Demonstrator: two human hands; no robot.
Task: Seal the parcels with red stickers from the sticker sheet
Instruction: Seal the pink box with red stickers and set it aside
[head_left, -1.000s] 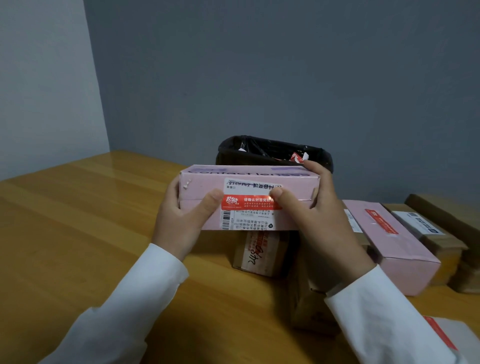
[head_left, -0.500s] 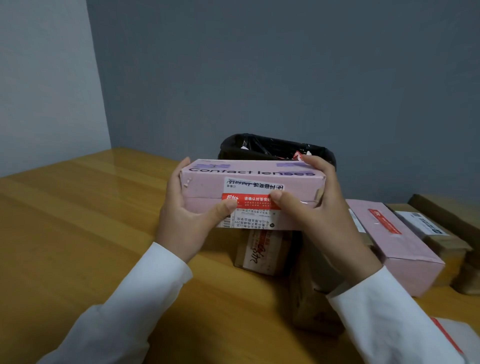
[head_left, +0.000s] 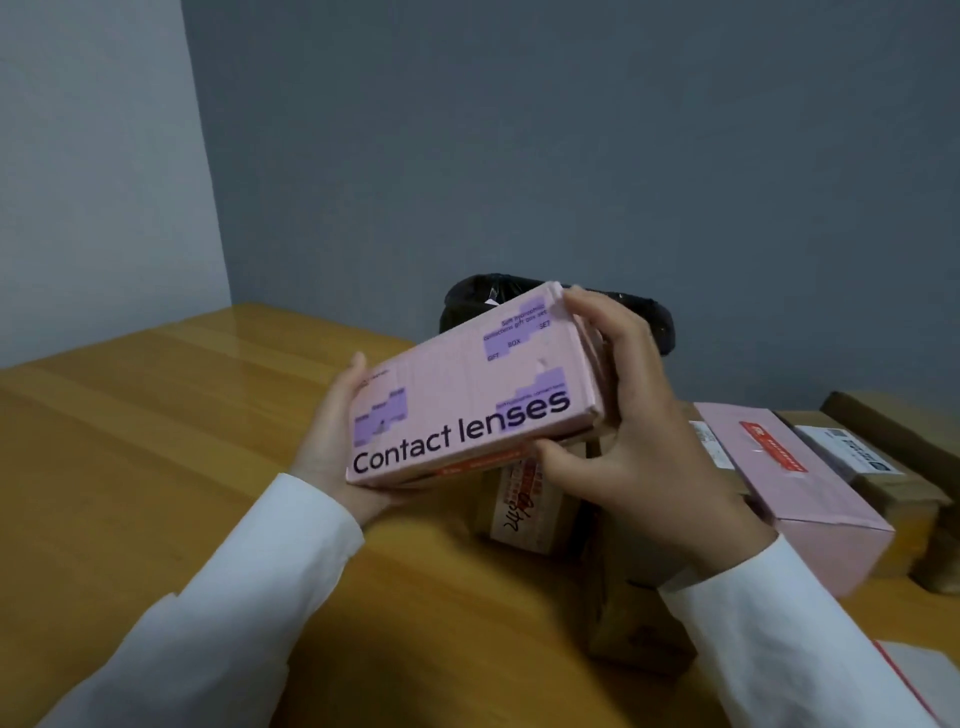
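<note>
The pink contact-lens box (head_left: 467, 395) is held clear of the surface (head_left: 156, 467), its printed top face now tipped toward the camera; half a second ago the long side carrying the red sticker (head_left: 478, 462) faced the viewer, and only a thin red strip of it shows along the lower edge, just beside the right thumb. Judged from this, the seal on this parcel is pressed down and the box is being turned for checking or for setting aside. The left hand (head_left: 332, 441) cups the near-left end, fingers curled underneath it; the right hand (head_left: 623, 415) grips the far-right end, fingers wrapped over that end and thumb under the lower edge. Directly below the right-hand fingers stand brown cartons (head_left: 524, 499), close enough to catch a lowered corner. Beyond them lie a second pink box (head_left: 800, 499) already stickered and further brown parcels (head_left: 883, 467). A black-lined bin (head_left: 644, 312) sits behind the fingers. Left of the left hand the surface offers open room.
</note>
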